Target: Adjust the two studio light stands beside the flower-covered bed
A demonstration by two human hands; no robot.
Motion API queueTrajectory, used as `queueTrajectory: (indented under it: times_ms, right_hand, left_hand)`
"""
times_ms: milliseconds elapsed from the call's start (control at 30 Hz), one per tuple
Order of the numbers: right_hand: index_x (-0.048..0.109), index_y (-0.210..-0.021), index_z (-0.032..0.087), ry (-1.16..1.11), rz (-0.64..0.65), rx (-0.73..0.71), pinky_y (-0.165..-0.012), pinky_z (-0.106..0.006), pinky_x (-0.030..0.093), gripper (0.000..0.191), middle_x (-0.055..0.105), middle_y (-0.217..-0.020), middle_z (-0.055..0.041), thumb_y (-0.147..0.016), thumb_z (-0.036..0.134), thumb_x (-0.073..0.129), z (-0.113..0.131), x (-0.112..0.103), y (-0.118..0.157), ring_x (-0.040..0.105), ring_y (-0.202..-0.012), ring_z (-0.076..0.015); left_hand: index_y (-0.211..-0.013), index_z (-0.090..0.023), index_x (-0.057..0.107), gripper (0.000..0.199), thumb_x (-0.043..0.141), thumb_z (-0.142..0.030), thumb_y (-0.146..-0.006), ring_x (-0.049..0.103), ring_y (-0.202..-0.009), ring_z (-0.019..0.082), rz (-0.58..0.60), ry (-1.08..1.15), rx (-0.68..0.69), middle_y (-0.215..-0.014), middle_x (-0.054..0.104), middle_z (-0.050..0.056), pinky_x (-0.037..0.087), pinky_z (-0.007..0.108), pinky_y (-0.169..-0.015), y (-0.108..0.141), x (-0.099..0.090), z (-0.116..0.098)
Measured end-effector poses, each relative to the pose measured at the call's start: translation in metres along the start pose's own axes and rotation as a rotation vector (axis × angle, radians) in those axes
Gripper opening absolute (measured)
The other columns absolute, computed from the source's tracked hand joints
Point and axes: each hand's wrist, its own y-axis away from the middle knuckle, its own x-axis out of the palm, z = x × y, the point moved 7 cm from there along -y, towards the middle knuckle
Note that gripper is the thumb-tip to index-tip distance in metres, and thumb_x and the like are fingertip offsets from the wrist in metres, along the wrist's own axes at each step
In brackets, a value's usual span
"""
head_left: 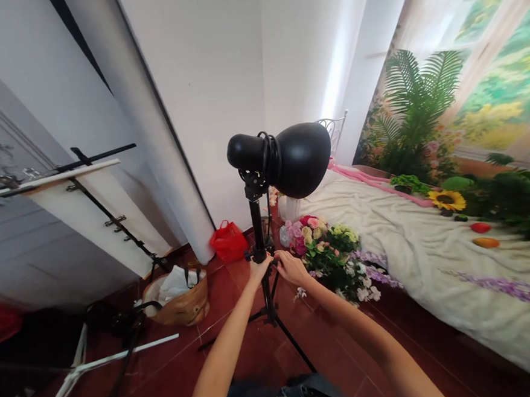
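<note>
Head view: a room corner with white walls (pixel 223 62) and a floor (pixel 349 368) of dark red tiles is shown. At the right, a bed (pixel 432 259) is covered with a rumpled cream blanket, on which a sunflower (pixel 447 200) and purple blossoms (pixel 516 287) are laid, and behind it a printed garden-window backdrop (pixel 502 79) is hung. Beside the bed, a heap of flowers (pixel 315 237) is gathered on the floor. Farther left, a red bag (pixel 229 242) and a brown basket (pixel 184 307) are placed near the wall. Between these, centrally, a black lamp (pixel 301 159) is carried on a light stand (pixel 256 220), its legs spread over the tiles. Both forearms (pixel 230 346) are stretched forward, converging on the stand's collar. By the left hand (pixel 261 270), the column is encircled just below the collar, its grip closed. The right hand (pixel 290 267) is held at the collar's right side, fingers bent; whether anything is pinched in that grip cannot be told.
</note>
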Motion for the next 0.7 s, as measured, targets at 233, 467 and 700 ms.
queueTrajectory:
  times_ms: [233,467,700]
  right_hand:
    - [0.046,-0.117,0.024,-0.108,0.092,0.086,-0.086,-0.022,0.041,0.035,0.060,-0.107,-0.0043,-0.096,0.030,0.018,-0.006,0.016,-0.002,0.054,-0.102,-0.0127]
    - [0.036,-0.129,0.022,-0.238,-0.003,0.063,-0.096,-0.028,0.037,0.038,0.052,-0.124,-0.0073,-0.096,0.032,0.019,-0.005,0.031,0.004,0.046,-0.116,-0.0142]
    - [0.049,-0.103,0.021,-0.329,0.130,0.223,-0.071,-0.024,0.044,0.046,0.063,-0.086,-0.0037,-0.095,0.037,0.006,-0.020,0.065,-0.006,0.060,-0.079,-0.0154]
  left_hand:
    - [-0.058,-0.016,0.059,0.010,0.065,-0.021,-0.052,0.056,-0.061,0.013,0.071,0.020,0.004,-0.063,0.060,0.001,0.047,0.026,-0.062,0.001,0.001,0.005]
    - [-0.062,-0.017,0.056,0.012,0.064,-0.022,-0.055,0.054,-0.058,0.012,0.009,0.045,0.023,-0.064,0.059,0.000,0.046,0.024,-0.057,0.000,-0.002,0.024]
    - [-0.061,-0.016,0.054,0.014,0.065,-0.021,-0.054,0.055,-0.056,0.012,-0.021,0.052,-0.005,-0.063,0.059,0.000,0.045,0.024,-0.055,0.001,-0.004,0.024]
